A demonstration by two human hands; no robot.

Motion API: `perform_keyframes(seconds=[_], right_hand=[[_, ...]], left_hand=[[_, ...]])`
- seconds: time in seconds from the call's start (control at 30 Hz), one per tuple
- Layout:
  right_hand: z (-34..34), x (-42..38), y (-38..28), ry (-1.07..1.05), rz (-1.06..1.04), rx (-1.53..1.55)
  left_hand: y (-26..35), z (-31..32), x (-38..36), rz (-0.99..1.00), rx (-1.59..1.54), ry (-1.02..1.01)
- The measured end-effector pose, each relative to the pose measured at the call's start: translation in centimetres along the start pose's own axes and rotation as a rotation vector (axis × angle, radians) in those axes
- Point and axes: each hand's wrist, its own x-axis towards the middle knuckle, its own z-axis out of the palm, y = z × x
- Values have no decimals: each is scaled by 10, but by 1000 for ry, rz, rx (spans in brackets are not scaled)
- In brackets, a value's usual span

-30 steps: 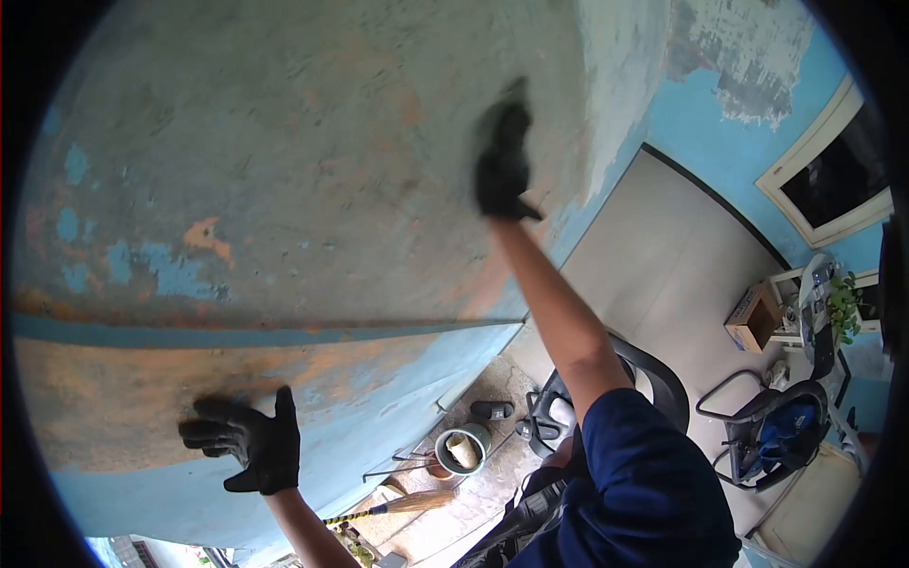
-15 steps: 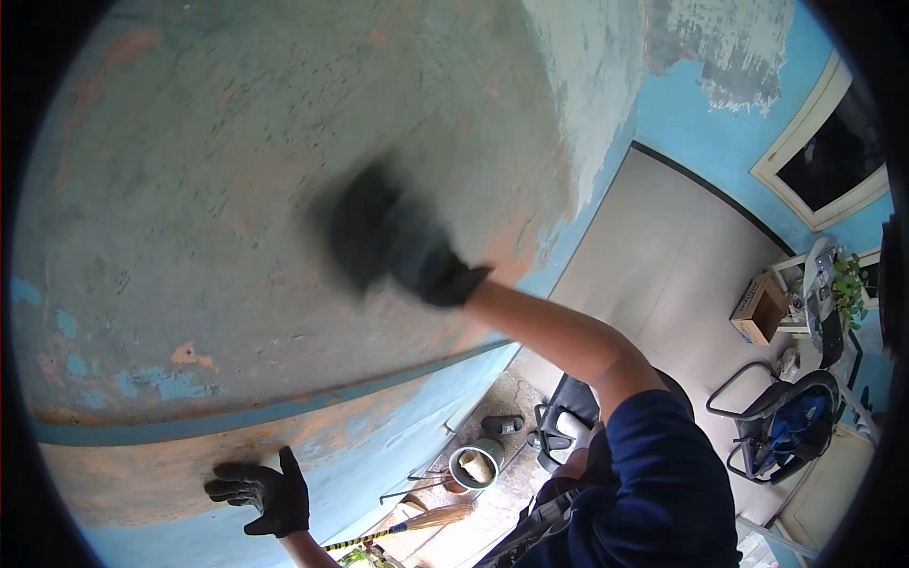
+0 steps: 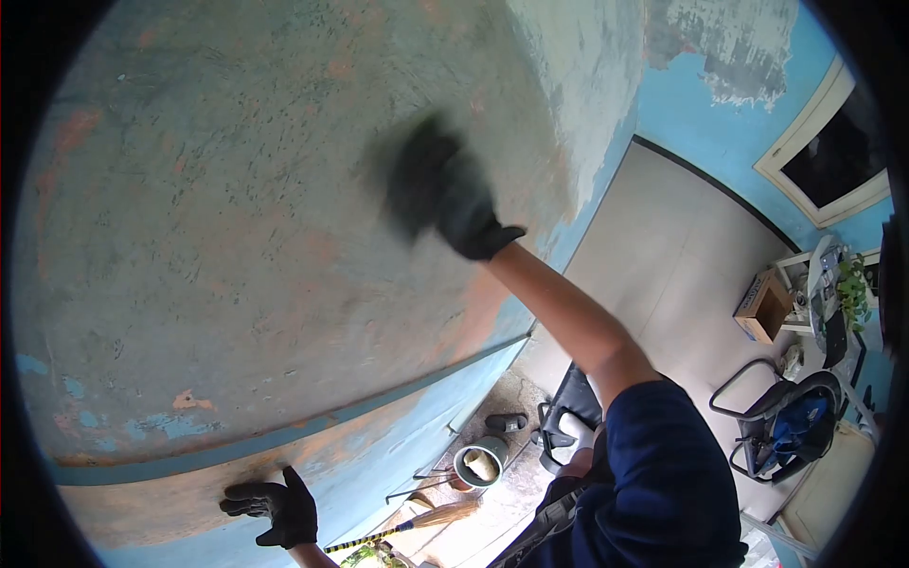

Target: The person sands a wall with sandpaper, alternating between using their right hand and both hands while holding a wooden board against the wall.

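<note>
1. Evidently the right hand, black-gloved (image 3: pixel 445 189), is over the broad grey-green wall with worn paint (image 3: pixel 237 237); it is blurred, so I cannot tell finger spread, grip or firm contact.
2. Left hand, also black-gloved (image 3: pixel 281 511): fingers spread, thumb apart, by the orange-brown, scuffed band (image 3: pixel 151 502). Looks braced there; pressure unclear.
3. The wall fills the upper left of view, above the narrow blue edge strip (image 3: pixel 189 459). Salmon patches (image 3: pixel 488 308) and chipped blue paint flecks (image 3: pixel 170 426) break its surface.
4. Judgement: a fast-moving hand wants a level palm and light, even pressure; fingertips digging in could catch on pitted spots.
5. Ease off near the flecks, whose edges may snag glove fabric.
6. Steady the body through the left palm, elbow soft; avoid overreaching.
7. Footing: grey bucket (image 3: pixel 497 447) and straw broom (image 3: pixel 445 514) lie below; mind both when shifting stance.
</note>
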Motion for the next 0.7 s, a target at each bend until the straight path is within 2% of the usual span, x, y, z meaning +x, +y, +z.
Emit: perform_keyframes(seconds=[0.03, 0.07, 0.13, 0.17, 0.2, 0.23, 0.3, 0.33, 0.37, 0.4, 0.43, 0.5, 0.57, 0.6, 0.63, 0.7], right_hand=[[-2, -2, -4, 176, -20, -481], [4, -11, 3, 208, -127, -765], [14, -28, 13, 260, -373, -1347], [17, -35, 19, 289, -509, -1633], [11, -48, 35, 69, -604, -1654], [5, -51, 28, 35, -194, -1065], [-26, -48, 11, 1, -124, -274], [-50, -44, 14, -2, -432, -92], [-56, -35, 11, 177, -499, -27], [-54, -25, 23, 391, -474, -43], [-40, -17, 33, 475, -478, -71], [16, -16, 54, 387, -495, -277], [57, -27, 72, 206, -453, -705], [60, -31, 76, 132, -366, -690], [39, -32, 98, 113, -145, -269], [-11, -37, 71, -204, -309, 894]], left_hand=[[0, 30, 12, 12, 130, 13], [-1, 75, 28, 73, 646, -35], [6, 133, 47, 140, 1145, -69], [8, 150, 57, 128, 1057, -37], [7, 141, 53, 113, 923, -41], [8, 113, 46, 102, 702, -48], [13, 64, 26, 88, 224, -67], [15, 47, 18, 87, 76, -77], [17, 38, 12, 91, -14, -81], [18, 32, 8, 97, -76, -86], [18, 31, 4, 103, -114, -86], [22, 24, 2, 107, -174, -74], [24, 20, 0, 110, -217, -57], [23, 20, -2, 114, -237, -49], [23, 19, -3, 118, -259, -41], [21, 18, -4, 128, -303, -24]])
